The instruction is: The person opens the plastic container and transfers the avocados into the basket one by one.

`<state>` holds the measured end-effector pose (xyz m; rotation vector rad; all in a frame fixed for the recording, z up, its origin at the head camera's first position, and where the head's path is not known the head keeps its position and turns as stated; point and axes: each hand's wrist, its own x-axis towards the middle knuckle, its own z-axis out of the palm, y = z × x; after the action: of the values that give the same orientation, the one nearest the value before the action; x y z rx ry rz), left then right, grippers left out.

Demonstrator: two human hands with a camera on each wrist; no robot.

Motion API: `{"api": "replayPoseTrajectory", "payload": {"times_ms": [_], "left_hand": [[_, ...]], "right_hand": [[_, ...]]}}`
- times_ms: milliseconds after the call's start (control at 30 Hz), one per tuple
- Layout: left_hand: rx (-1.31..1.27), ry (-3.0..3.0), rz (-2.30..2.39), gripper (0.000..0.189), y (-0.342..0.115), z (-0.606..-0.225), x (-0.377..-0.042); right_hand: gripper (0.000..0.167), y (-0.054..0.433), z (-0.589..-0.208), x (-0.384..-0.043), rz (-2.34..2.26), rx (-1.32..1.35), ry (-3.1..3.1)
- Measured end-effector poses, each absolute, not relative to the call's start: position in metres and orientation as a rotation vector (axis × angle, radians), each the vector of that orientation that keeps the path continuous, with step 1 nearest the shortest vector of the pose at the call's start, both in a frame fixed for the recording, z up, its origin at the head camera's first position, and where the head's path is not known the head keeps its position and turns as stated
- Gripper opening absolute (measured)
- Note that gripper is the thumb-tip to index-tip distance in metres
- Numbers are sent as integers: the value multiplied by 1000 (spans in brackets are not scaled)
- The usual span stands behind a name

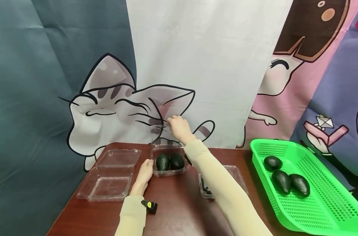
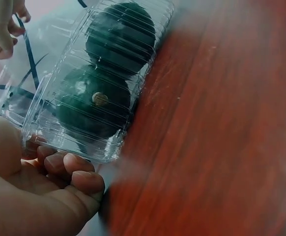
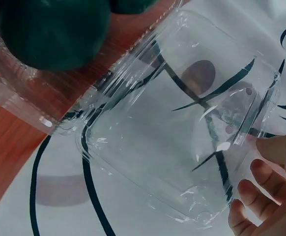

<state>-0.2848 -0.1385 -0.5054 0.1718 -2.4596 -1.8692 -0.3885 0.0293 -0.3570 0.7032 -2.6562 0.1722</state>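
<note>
A clear plastic clamshell container (image 1: 170, 172) stands on the table with two dark green avocados (image 1: 162, 162) side by side in it. Its hinged lid (image 3: 148, 137) is raised at the back. My right hand (image 1: 179, 128) holds the far edge of that lid, thumb on one side and fingers curled at the other in the right wrist view. At the container's left side, my left hand (image 1: 145, 171) grips the rim. In the left wrist view its fingers (image 2: 84, 181) curl in at the container's corner, next to the thumb.
An empty clear clamshell (image 1: 111, 188) lies unfolded on the left. Another clear container (image 1: 236, 175) with dark contents sits partly behind my right forearm. On the right, a green plastic basket (image 1: 323, 200) holds three avocados (image 1: 281, 182). A printed cloth (image 1: 208, 65) hangs behind the table.
</note>
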Motion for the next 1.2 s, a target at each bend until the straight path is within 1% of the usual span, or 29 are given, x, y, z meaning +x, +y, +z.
{"api": "replayPoseTrajectory", "payload": {"times_ms": [367,633,833,933,1000,1067,1200], "left_hand": [[187,-2434,-1875,31,-136,-508,-276],[176,-2445,-1868,30,-138,-509,-277],[165,-2432,-1874,29,-139,-509,-277],[174,-2420,-1878,30,-139,-509,-276],[178,-2416,-1878,30,-140,-509,-276],[182,-2413,-1874,30,-140,-508,-275],[171,-2418,-1880,30,-139,-508,-276]], "right_hand": [[19,29,-370,-404,251,659,-2737],[36,29,-382,-409,246,595,-2809],[51,31,-390,-406,292,594,-2900],[56,31,-394,-403,323,595,-2899],[56,31,-396,-400,349,602,-2885],[52,29,-397,-394,390,619,-2877],[36,26,-398,-376,440,658,-2889]]}}
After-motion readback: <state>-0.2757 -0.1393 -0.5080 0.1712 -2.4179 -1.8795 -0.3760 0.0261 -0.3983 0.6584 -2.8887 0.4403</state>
